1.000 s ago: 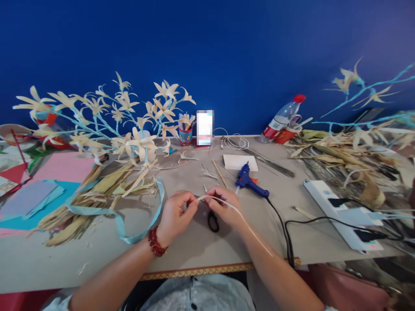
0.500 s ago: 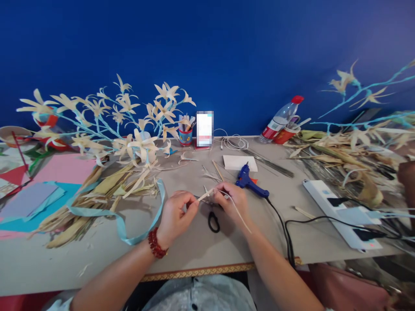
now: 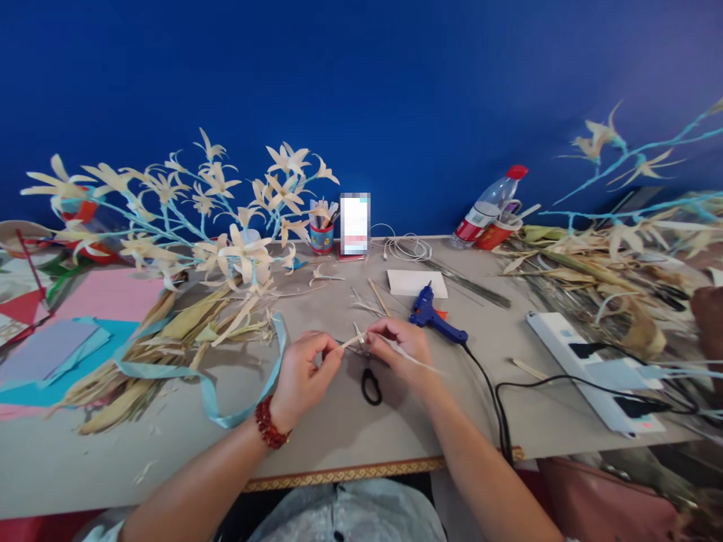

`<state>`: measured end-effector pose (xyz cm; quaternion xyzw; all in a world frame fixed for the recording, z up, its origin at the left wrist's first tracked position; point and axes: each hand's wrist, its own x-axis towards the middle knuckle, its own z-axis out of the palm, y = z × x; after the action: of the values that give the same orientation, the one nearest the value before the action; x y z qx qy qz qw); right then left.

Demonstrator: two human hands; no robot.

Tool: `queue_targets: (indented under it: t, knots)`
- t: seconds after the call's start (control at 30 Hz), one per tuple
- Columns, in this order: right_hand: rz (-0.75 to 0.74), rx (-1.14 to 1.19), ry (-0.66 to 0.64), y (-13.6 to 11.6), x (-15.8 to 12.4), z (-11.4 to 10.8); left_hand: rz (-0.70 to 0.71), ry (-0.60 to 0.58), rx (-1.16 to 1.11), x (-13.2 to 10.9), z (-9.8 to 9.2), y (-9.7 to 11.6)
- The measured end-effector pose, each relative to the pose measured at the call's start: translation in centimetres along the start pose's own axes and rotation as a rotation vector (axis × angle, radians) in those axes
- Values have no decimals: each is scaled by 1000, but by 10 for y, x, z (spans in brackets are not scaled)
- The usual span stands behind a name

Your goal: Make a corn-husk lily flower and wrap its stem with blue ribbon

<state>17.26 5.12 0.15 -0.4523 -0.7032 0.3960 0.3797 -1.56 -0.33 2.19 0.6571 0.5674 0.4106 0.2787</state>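
Between my hands stretches a thin pale strip (image 3: 353,342), which looks like dried husk. My left hand (image 3: 308,369) pinches one end between thumb and fingers, and a red bead bracelet circles that wrist. The strip's other end is in the closed fingers of my right hand (image 3: 402,348), and a loose pale tail trails back over that wrist. Below the strip, scissors with a black handle (image 3: 371,387) lie on the table, their blades partly hidden by my hands. A blue glue gun (image 3: 434,316) rests just beyond my right hand.
Husk flowers on blue stems (image 3: 242,256) stand at the back left, above dried husks (image 3: 135,369) and a light-blue ribbon (image 3: 212,399). Coloured paper (image 3: 50,350) lies far left. At right are a power strip (image 3: 587,376) with cables, a tilted bottle (image 3: 489,207) and more husks.
The strip between my hands has tipped flatter, and its loose tail has swung up across my right wrist. My left hand has shifted slightly left.
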Motion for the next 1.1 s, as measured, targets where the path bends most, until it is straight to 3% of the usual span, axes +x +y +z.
queue_targets:
  t: [0.07, 0.17, 0.3, 0.37, 0.43, 0.5, 0.57, 0.7, 0.83, 0.97, 1.07, 1.1]
  knots:
    - [-15, -22, 66, 1, 3, -7, -6, 11, -18, 1, -2, 0]
    - [42, 137, 180, 2, 7, -17, -56, 17, -114, 2, -5, -1]
    - [29, 492, 248, -1, 10, -23, -228, -6, -489, 6, -5, -4]
    - [37, 633, 129, -6, 8, -19, -330, -58, -727, 8, -3, -4]
    - [38, 715, -105, -9, 5, -11, -416, -116, -899, 9, -1, -4]
    - [27, 755, -348, -11, 1, -2, -473, -159, -969, 9, 0, -2]
    - [30, 756, -422, -10, -1, 5, -501, -191, -979, 8, 1, -1]
    - [87, 571, -162, -5, -2, 14, -457, -273, -905, 5, 4, -1]
    - [81, 316, 9, -5, -4, 14, -362, -257, -687, 5, 7, -5]
    - [-16, 180, 127, -4, 1, -8, -312, -187, -618, 7, 3, -6]
    - [-92, -180, 370, 1, 8, -31, -285, -89, -605, 8, 0, -7]
    - [-106, -350, 398, 3, 10, -36, -285, -55, -599, 8, 0, -7]
